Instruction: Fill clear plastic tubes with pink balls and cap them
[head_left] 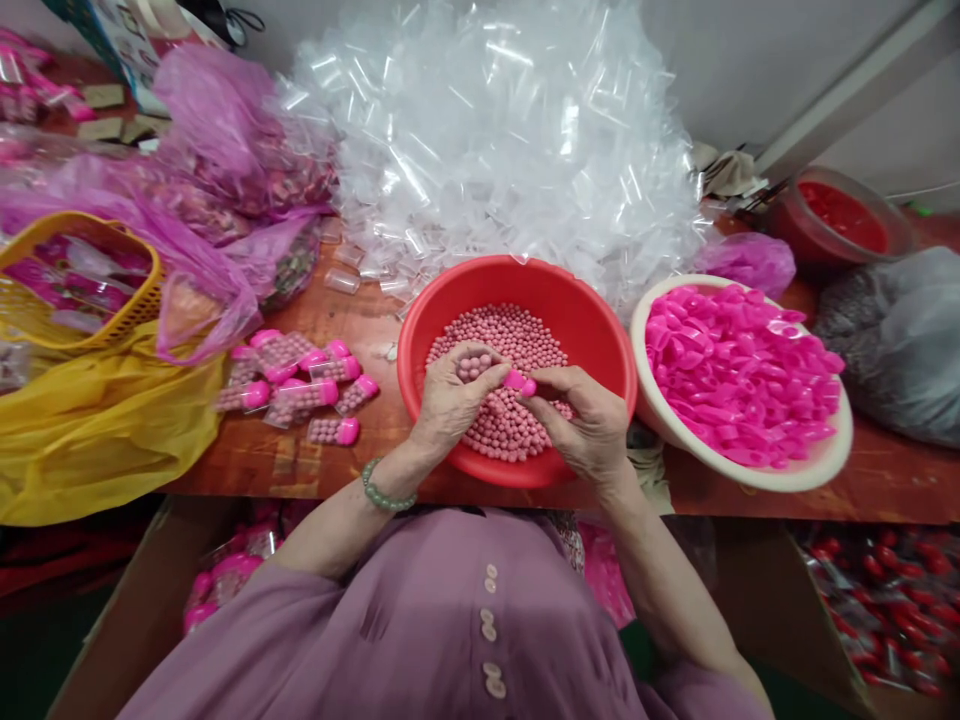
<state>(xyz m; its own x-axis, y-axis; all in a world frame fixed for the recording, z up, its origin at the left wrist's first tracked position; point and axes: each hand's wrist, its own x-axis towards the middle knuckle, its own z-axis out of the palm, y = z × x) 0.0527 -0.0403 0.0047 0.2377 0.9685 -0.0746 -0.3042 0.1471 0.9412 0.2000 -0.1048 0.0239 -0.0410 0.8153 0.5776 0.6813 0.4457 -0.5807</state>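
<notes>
Over the red basin (517,275), my left hand (454,400) is closed around a small clear tube of pink beads (474,368), partly hidden by my fingers. A bright pink piece, which looks like a cap (519,382), lies between both hands. My right hand (589,420) pinches it between thumb and fingertips, close to the left thumb. Loose pink beads (506,425) cover the bottom of the basin. Several bead-filled tubes with pink caps (300,395) lie on the table to the left.
A cream bowl of pink plastic pieces (742,375) stands at right. Behind the basin rises a large heap of clear tubes (510,150). Purple bags (225,130), a yellow basket (154,285) and a yellow bag (112,430) occupy the left. Below the right table edge are red-capped items (892,600).
</notes>
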